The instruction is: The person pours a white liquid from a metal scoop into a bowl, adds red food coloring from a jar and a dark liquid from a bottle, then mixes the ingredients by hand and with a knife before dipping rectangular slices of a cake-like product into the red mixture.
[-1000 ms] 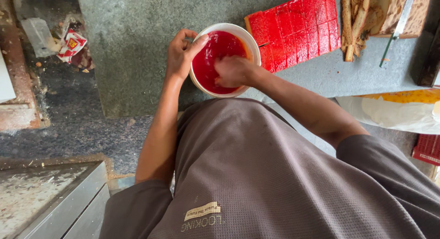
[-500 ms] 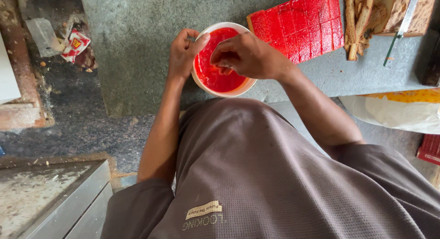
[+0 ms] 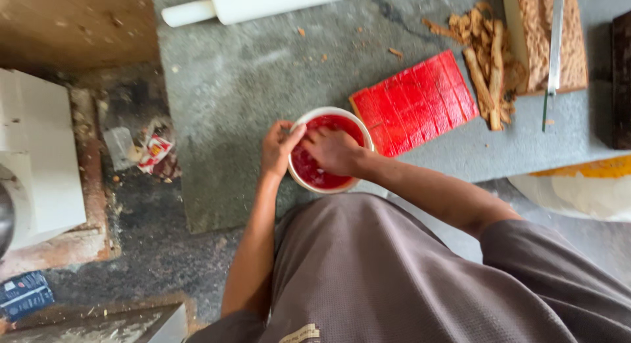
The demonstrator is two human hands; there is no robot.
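Note:
A white bowl point(image 3: 307, 182) full of red sauce stands on the grey stone counter point(image 3: 250, 86), close to its near edge. My left hand point(image 3: 279, 146) grips the bowl's left rim. My right hand point(image 3: 334, 150) reaches over the bowl with its fingers down in the red sauce; I cannot tell whether it holds anything. Just right of the bowl lies a flat slab point(image 3: 415, 103) coated red and scored into small squares.
A white rolling pin point(image 3: 263, 2) lies at the counter's far edge. Brown crust strips point(image 3: 488, 67), a brown slab point(image 3: 544, 37) and a long knife point(image 3: 553, 53) are at the far right. Litter point(image 3: 150, 152) sits on the dark floor to the left, beside a white box point(image 3: 33, 159).
The view has pulled back and tilted up, showing more of the counter and the rolling pin. My right hand has moved from the bowl's right rim into the sauce. The left hand still holds the rim.

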